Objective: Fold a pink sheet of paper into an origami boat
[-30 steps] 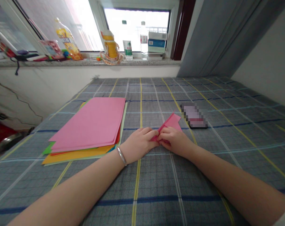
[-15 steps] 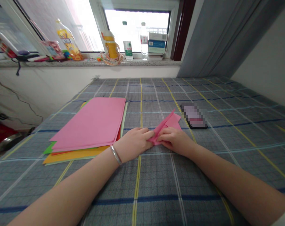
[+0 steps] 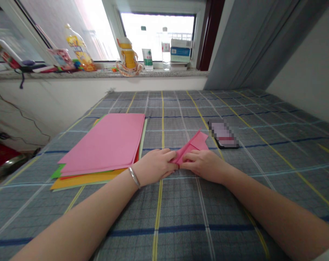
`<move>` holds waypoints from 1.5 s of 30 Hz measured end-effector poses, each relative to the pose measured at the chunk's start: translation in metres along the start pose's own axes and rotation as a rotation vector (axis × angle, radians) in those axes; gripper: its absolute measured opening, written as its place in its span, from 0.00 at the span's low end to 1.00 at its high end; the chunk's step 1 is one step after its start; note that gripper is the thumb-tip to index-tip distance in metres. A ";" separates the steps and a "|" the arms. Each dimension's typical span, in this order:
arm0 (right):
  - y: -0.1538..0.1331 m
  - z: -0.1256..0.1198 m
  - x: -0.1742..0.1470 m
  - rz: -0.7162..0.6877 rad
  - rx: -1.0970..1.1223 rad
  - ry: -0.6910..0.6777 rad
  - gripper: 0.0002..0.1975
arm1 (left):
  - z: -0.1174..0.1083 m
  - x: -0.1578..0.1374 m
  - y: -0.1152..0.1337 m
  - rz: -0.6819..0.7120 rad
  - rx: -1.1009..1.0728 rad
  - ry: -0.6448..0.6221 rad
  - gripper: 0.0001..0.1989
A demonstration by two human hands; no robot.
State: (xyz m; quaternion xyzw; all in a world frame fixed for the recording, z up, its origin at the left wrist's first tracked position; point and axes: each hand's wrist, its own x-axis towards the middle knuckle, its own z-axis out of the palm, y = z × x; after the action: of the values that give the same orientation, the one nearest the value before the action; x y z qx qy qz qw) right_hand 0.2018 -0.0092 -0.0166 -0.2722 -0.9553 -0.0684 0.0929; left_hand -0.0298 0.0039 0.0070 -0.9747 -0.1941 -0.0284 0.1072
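A folded piece of pink paper [image 3: 197,140] lies on the plaid cloth between my hands, its pointed end facing away to the right. My left hand [image 3: 156,166], with a silver bangle at the wrist, pinches the paper's near left edge. Fingers of my right hand [image 3: 201,164] are curled onto the near part of the paper, close to the left fingertips. The hands cover the lower end of the folded paper. To the left is a stack of coloured paper [image 3: 107,145], pink on top with green, orange and red sheets showing beneath.
A phone [image 3: 223,134] with a blurred screen lies right of the folded paper. Plaid cloth [image 3: 180,224] covers the whole surface. On the windowsill at the back stand a yellow cup [image 3: 128,56], a juice bottle [image 3: 79,49], a clear bottle [image 3: 165,49] and boxes [image 3: 180,52].
My right fingers have shifted slightly down along the near edge, closer to the left fingertips. The raised pink flap sits a little lower and flatter.
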 end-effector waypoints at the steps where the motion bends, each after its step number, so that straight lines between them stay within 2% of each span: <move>1: -0.001 -0.001 0.000 0.002 -0.001 -0.003 0.10 | 0.000 0.000 0.001 -0.016 0.004 -0.004 0.10; 8: -0.004 -0.011 -0.001 0.018 -0.006 -0.046 0.10 | -0.002 0.002 0.005 -0.109 -0.004 -0.029 0.12; 17: 0.001 -0.017 -0.009 0.040 0.097 -0.018 0.14 | -0.001 0.000 0.004 -0.088 -0.004 -0.021 0.13; 23: 0.007 -0.020 -0.014 0.052 0.140 -0.010 0.12 | 0.002 0.000 0.005 -0.085 0.010 -0.008 0.13; 25: 0.011 -0.019 -0.016 0.124 0.134 0.079 0.11 | 0.002 0.001 0.006 -0.089 0.007 0.002 0.13; 27: 0.017 -0.016 -0.017 0.255 0.104 0.202 0.11 | 0.003 0.002 0.008 -0.093 -0.004 0.025 0.13; 29: 0.021 -0.013 -0.017 0.359 0.090 0.260 0.12 | 0.005 0.004 0.011 -0.095 -0.027 0.057 0.12; 34: 0.025 -0.001 -0.018 0.429 0.128 0.164 0.14 | 0.015 0.010 0.016 -0.130 -0.095 0.137 0.11; 41: 0.031 0.006 -0.021 0.356 0.177 0.097 0.17 | 0.026 0.017 0.020 -0.226 -0.119 0.155 0.11; 43: 0.034 0.005 -0.021 0.337 0.213 0.102 0.17 | 0.027 0.018 0.021 -0.248 -0.184 0.173 0.13; 45: 0.036 0.004 -0.021 0.325 0.241 0.113 0.15 | 0.028 0.018 0.022 -0.261 -0.267 0.203 0.20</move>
State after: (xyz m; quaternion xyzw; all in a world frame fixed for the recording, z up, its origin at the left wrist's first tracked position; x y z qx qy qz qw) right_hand 0.2380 0.0107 -0.0217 -0.4054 -0.8934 0.0471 0.1878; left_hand -0.0045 -0.0036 -0.0229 -0.9390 -0.3013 -0.1654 -0.0087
